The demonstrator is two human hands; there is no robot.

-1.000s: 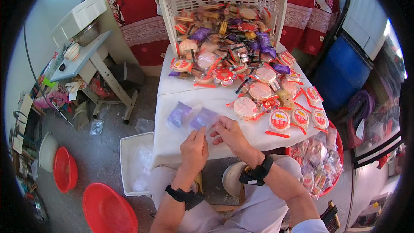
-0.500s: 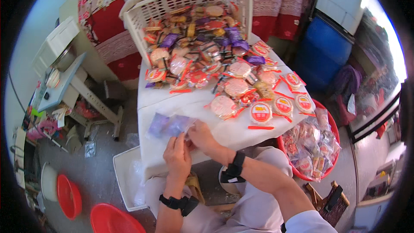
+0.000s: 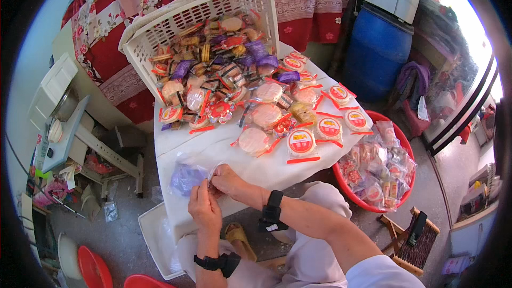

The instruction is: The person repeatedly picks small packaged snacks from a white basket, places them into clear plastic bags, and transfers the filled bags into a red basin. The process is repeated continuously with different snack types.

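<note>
a: where is the clear bag (image 3: 177, 188) found now?

b: it is laid on the near left part of the white-covered bench (image 3: 176, 210), with purple packets (image 3: 190, 177) showing through the film. a second ago two purple patches are seen side by side; now they are bunched into one lump, and how many packets are inside cannot be told.

a: how are the fingers set?

b: they are drawn in narrow at the bag's near right edge. the film is pinched by the left hand (image 3: 206, 210) and gripped close beside it by the right hand (image 3: 234, 184), whose fingertips are partly hidden. earlier, the right fingers are spread and the hands are held slightly apart; now they are brought together, touching or nearly so.

a: is anything else changed?

b: the view is swung to the right, so the bench is seen farther left. the wooden stool (image 3: 413, 242) and the yellow slipper (image 3: 238, 239) are shown more fully. the pile of wrapped crackers (image 3: 266, 114) is left as before, spread out from the white basket (image 3: 271, 13), and the red tub (image 3: 348, 194) beside the bench is filled with bagged snacks (image 3: 380, 165).
</note>
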